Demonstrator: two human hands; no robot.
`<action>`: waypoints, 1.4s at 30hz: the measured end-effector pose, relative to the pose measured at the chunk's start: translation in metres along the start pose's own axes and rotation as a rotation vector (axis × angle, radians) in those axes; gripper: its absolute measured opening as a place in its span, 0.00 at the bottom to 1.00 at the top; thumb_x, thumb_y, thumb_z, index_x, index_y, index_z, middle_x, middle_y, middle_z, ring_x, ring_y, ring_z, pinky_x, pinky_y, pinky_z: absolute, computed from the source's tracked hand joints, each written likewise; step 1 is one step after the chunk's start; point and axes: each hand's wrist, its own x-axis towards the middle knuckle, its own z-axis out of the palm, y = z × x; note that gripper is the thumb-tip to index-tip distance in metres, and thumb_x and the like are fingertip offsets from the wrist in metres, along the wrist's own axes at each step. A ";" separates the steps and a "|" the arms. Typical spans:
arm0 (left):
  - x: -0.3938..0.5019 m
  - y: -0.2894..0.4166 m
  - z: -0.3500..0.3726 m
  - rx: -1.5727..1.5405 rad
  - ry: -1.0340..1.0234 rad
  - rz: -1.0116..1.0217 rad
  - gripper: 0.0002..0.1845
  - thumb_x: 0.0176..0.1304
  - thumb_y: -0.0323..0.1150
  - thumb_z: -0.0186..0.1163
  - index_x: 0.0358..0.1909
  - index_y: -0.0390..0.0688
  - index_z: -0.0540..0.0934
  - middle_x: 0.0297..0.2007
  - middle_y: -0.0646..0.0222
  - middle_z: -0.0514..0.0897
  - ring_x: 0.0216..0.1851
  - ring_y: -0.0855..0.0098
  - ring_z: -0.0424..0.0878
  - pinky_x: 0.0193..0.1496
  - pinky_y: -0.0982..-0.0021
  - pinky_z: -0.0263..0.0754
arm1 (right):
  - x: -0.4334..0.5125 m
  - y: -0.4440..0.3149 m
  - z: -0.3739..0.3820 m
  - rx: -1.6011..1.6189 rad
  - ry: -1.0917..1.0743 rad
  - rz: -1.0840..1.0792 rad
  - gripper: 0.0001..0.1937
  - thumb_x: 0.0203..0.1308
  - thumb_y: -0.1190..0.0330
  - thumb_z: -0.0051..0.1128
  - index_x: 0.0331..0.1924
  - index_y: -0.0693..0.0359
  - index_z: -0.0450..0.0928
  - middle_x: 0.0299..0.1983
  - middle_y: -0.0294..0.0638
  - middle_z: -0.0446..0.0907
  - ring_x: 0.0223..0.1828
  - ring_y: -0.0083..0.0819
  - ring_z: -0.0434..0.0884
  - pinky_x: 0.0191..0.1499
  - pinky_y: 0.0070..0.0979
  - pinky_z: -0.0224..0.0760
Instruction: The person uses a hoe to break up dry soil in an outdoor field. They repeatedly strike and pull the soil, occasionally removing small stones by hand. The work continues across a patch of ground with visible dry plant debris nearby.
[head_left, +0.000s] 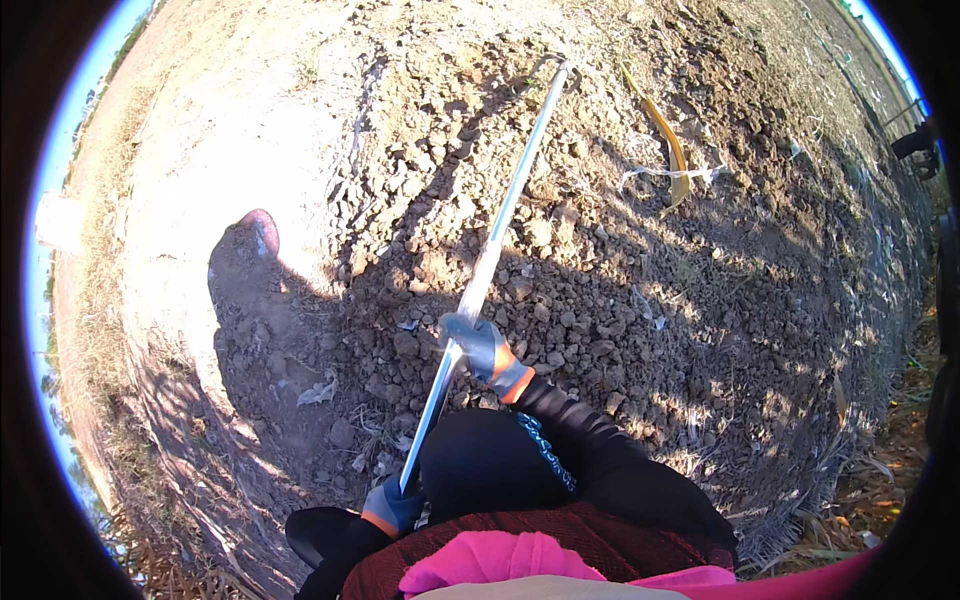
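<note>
Both of my hands wear grey gloves with orange cuffs and hold one long-handled garden tool, probably a cultivator. My right hand (486, 352) is wrapped around the middle of the pale metal handle (517, 187). Lower down, close to my body, my left hand (394, 504) grips the handle's near end. The handle slants up and to the right, away from me. At its far end the dark curved tool head (556, 66) rests at or just above the broken soil (592, 300); its exact shape is hard to make out.
A dry yellow leaf (671, 150) lies right of the tool head, with a white plastic strip (652, 172) across it. Another plastic scrap (319, 391) lies on shaded ground to the left. Dry grass (112, 262) borders the left side. A dark object (916, 146) shows at the right rim.
</note>
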 end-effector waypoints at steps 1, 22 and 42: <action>-0.006 -0.012 -0.003 0.060 0.019 0.007 0.16 0.49 0.42 0.60 0.35 0.42 0.75 0.23 0.58 0.79 0.27 0.61 0.79 0.32 0.64 0.71 | -0.011 0.001 0.006 0.098 0.030 0.080 0.12 0.57 0.63 0.53 0.35 0.65 0.77 0.25 0.32 0.74 0.25 0.17 0.72 0.27 0.16 0.65; 0.118 0.092 -0.009 0.338 0.151 0.069 0.20 0.50 0.46 0.56 0.33 0.38 0.72 0.26 0.48 0.78 0.30 0.49 0.77 0.33 0.55 0.70 | 0.133 -0.043 -0.029 -0.155 0.298 -0.053 0.18 0.54 0.54 0.54 0.25 0.64 0.76 0.18 0.33 0.72 0.19 0.21 0.70 0.21 0.19 0.61; 0.138 0.091 -0.024 -0.084 0.219 0.149 0.15 0.49 0.39 0.61 0.33 0.38 0.72 0.21 0.58 0.77 0.22 0.65 0.77 0.27 0.64 0.69 | 0.092 -0.114 0.061 -0.225 -0.084 -0.579 0.07 0.57 0.66 0.54 0.27 0.59 0.75 0.20 0.24 0.69 0.21 0.10 0.63 0.22 0.11 0.53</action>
